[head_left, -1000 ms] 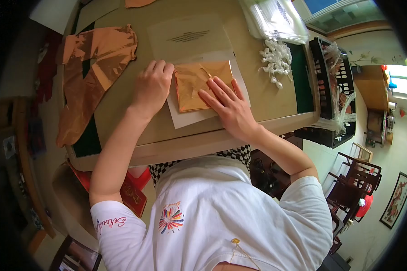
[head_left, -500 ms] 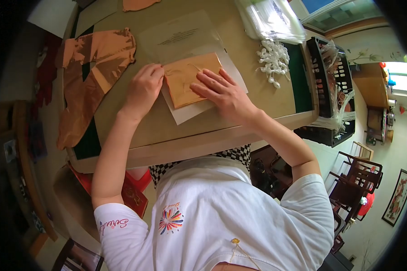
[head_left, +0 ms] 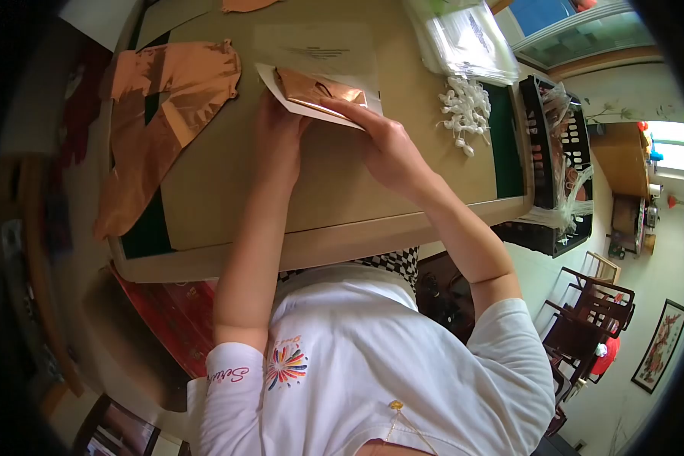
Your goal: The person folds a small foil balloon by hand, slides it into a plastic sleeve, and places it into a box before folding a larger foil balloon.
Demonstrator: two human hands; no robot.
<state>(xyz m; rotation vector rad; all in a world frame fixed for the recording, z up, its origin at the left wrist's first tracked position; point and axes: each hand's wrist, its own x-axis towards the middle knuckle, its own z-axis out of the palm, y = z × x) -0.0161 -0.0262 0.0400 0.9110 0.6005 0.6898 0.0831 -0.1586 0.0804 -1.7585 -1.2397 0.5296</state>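
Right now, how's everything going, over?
Left hand beneath white rectangular card, fingers hidden. Right hand touching shiny copper-coloured foil packet. Packet lies on card. Nothing visibly blocking.

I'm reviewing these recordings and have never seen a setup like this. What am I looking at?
There's no machine: a person works bare-handed, filmed from a head-worn camera looking down, so their shirt fills the bottom. The left hand and right hand hold a tilted white card with folded copper-coloured foil on it; the left fingers are mostly hidden. On the table lie a larger foil piece at left, and clear bags and a white stringy bundle at right.
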